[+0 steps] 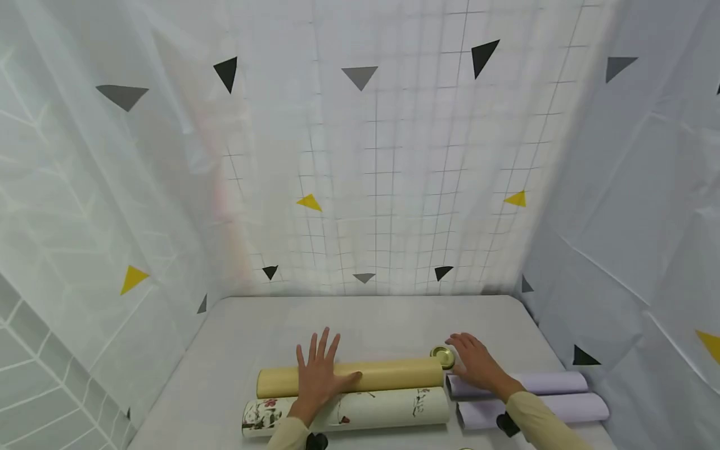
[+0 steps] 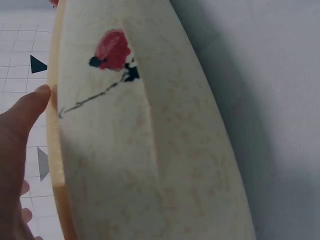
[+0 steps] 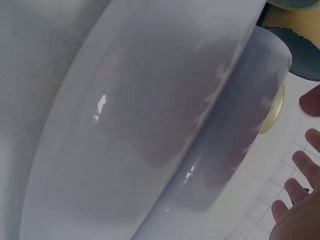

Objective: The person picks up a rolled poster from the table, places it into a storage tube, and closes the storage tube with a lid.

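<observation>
Head view — left hand (image 1: 317,375) flat on yellow tube (image 1: 394,375), right hand (image 1: 478,365) spread by gold cap (image 1: 442,357) — neither grip closed.

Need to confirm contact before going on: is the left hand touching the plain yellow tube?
Touching. In the head view the left hand lies flat, fingers spread, across the yellow tube, with its thumb on the tube's top.

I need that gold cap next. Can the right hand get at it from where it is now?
Probably yes. The right hand lies open on the table, its fingertips right beside the gold cap, which sits by the end of the yellow tube. Nothing lies between fingers and cap.
</observation>
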`<state>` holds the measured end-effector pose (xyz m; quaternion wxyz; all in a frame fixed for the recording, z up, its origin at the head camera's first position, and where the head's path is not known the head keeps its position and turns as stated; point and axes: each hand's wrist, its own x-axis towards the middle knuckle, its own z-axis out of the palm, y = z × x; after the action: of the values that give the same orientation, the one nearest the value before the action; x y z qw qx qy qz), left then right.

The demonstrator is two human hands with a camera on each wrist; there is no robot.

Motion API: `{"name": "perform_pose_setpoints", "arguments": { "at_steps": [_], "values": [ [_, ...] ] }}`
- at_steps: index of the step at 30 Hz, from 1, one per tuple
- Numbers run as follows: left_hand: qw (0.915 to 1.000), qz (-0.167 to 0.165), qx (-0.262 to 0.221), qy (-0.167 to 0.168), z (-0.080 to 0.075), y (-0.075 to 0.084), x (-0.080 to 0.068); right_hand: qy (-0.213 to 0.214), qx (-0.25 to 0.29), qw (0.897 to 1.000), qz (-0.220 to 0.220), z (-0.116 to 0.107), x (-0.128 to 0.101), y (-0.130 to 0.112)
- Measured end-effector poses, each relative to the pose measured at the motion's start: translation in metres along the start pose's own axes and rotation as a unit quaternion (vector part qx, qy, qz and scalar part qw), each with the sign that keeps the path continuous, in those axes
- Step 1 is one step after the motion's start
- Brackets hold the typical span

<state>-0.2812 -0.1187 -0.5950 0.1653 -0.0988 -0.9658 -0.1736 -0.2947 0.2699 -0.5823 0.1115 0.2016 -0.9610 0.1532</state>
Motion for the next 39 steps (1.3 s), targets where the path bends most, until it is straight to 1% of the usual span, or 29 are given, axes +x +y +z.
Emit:
{"name": "perform_pose_setpoints", "arguments": {
  "at_steps": [4, 6, 7, 9, 13, 15, 17, 21, 23, 25, 26, 28, 30, 32, 33, 34, 37, 39],
  "values": [
    [0.9994, -0.01, 0.007, -0.032, 0.002, 0.0, -0.001, -0.021, 0.027, 0.999, -0.016, 0.004, -0.001, 0.002],
    [0.9988, -0.012, 0.007, -0.046, 0.002, 0.001, -0.002, -0.024, 0.019, 0.999, -0.032, 0.005, -0.001, 0.003],
    [0.9984, -0.015, 0.006, -0.053, 0.002, 0.002, -0.003, -0.029, 0.027, 0.999, -0.033, 0.005, -0.002, 0.003],
    [0.9982, -0.013, 0.0, -0.059, 0.002, 0.003, -0.004, -0.038, 0.03, 0.998, -0.04, 0.004, -0.002, 0.003],
    [0.9974, -0.004, -0.025, -0.067, 0.003, 0.006, -0.006, -0.064, 0.054, 0.996, -0.03, 0.002, -0.004, 0.002],
    [0.9973, 0.008, -0.038, -0.063, 0.004, 0.006, -0.007, -0.063, 0.047, 0.996, -0.037, 0.003, -0.005, 0.003],
    [0.9969, 0.013, -0.045, -0.063, 0.005, 0.007, -0.008, -0.054, 0.032, 0.997, -0.051, 0.003, -0.006, 0.005],
    [0.9973, 0.018, -0.034, -0.063, 0.007, 0.007, -0.008, -0.045, 0.021, 0.997, -0.061, 0.006, -0.007, 0.01],
    [0.9972, 0.021, -0.029, -0.066, 0.009, 0.007, -0.007, -0.074, 0.047, 0.995, -0.044, 0.001, -0.007, 0.008],
    [0.9969, 0.029, -0.035, -0.065, 0.012, 0.006, -0.007, -0.094, 0.062, 0.993, -0.031, -0.002, -0.008, 0.008],
    [0.9967, 0.035, -0.039, -0.062, 0.012, 0.006, -0.006, -0.091, 0.053, 0.994, -0.037, 0.0, -0.009, 0.011],
    [0.9964, 0.046, -0.048, -0.053, 0.015, 0.005, -0.007, -0.115, 0.071, 0.99, -0.03, -0.006, -0.01, 0.009],
    [0.9963, 0.054, -0.053, -0.042, 0.018, 0.003, -0.007, -0.116, 0.072, 0.99, -0.036, -0.005, -0.011, 0.011],
    [0.9964, 0.063, -0.048, -0.03, 0.018, 0.003, -0.008, -0.116, 0.068, 0.99, -0.045, -0.004, -0.012, 0.014],
    [0.9964, 0.066, -0.046, -0.027, 0.018, 0.003, -0.008, -0.129, 0.083, 0.987, -0.038, -0.007, -0.012, 0.013],
    [0.9965, 0.068, -0.042, -0.024, 0.018, 0.003, -0.009, -0.131, 0.081, 0.987, -0.046, -0.006, -0.013, 0.014],
    [0.9967, 0.069, -0.034, -0.025, 0.015, 0.005, -0.01, -0.147, 0.093, 0.983, -0.057, -0.006, -0.013, 0.018],
    [0.997, 0.064, -0.029, -0.033, 0.013, 0.006, -0.01, -0.162, 0.104, 0.98, -0.057, -0.007, -0.012, 0.019]
  ]
}}
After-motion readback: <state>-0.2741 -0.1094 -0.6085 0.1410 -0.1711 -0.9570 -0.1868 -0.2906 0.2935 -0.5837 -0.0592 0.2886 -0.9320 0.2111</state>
